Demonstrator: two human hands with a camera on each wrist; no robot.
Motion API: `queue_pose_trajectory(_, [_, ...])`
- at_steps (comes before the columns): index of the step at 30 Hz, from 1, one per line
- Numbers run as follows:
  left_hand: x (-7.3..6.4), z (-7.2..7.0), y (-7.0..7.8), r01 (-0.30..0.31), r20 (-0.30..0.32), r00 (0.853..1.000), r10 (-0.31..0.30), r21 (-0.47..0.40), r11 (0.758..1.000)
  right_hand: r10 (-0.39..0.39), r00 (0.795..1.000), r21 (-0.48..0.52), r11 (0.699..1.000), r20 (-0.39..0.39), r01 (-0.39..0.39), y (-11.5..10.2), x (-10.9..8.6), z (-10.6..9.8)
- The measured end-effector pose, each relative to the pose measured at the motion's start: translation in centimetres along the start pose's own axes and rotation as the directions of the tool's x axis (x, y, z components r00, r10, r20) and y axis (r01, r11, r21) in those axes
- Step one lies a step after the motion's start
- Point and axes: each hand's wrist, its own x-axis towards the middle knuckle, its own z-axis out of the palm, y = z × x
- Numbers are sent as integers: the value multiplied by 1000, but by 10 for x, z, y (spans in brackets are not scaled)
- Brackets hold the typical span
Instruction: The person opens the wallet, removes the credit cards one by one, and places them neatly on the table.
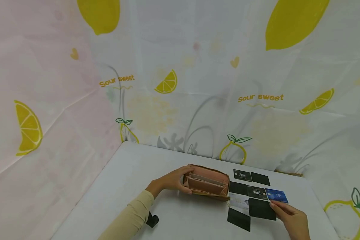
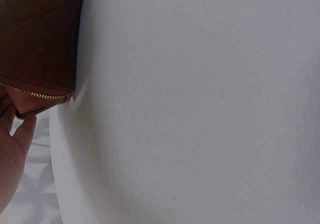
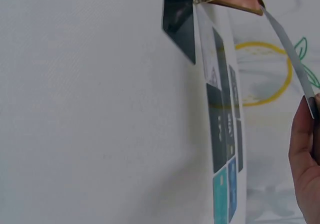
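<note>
left hand grips the open tan wallet (pink lining); right hand seemingly pinches a dark card.

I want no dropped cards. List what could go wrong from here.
1. The right hand pinches a dark plastic card only at its edge; it may slip.
2. The left hand props the open tan zip wallet; it may tip or close.
3. Lifting could nudge the blue card.
</note>
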Motion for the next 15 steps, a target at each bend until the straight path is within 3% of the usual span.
queue_pose_trajectory(8, [-1, -2, 2, 12, -2, 1000, -12, 4, 1000, 99, 988, -77, 993, 115, -90, 23, 9, -14])
queue_pose_trajectory(15, [0, -1, 2, 1, 0, 1000, -1, 12, 1000, 121, 986, -129, 986, 116, -106, 37, 15, -16])
